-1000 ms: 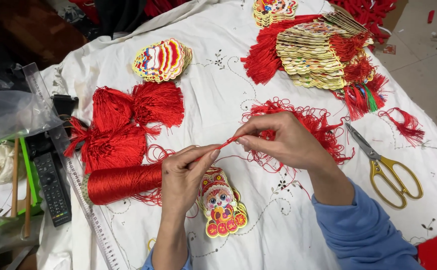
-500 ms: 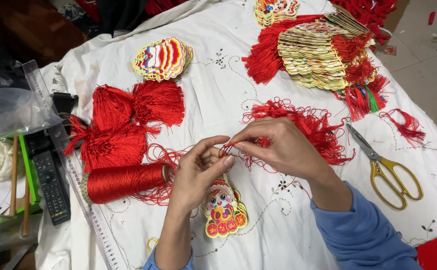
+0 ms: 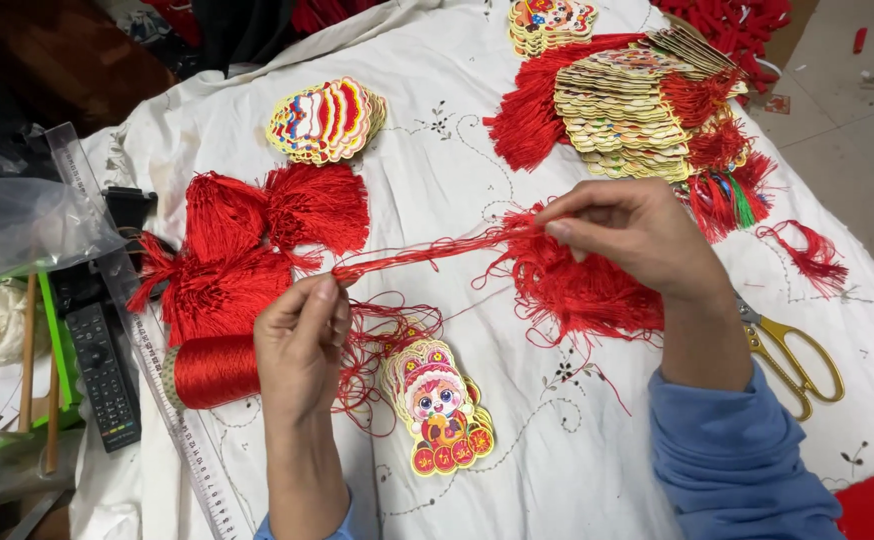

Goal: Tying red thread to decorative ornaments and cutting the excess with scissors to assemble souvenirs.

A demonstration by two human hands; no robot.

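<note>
Bundle of red threads [image 3: 427, 250], stretched taut and slightly slanted between pinching hands, above white cloth

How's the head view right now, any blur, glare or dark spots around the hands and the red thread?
Head view: even, soft light, no glare on the white cloth; left hand, right hand and the red thread stretched between them read sharp; only faint shadows under the hands; the far-left clutter by the remote control is darker.

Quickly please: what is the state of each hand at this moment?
Left hand: closed, pinching one end of a bundle of red threads.
Right hand: closed, pinching the other end of the same threads, pulled taut above the white cloth.
</note>
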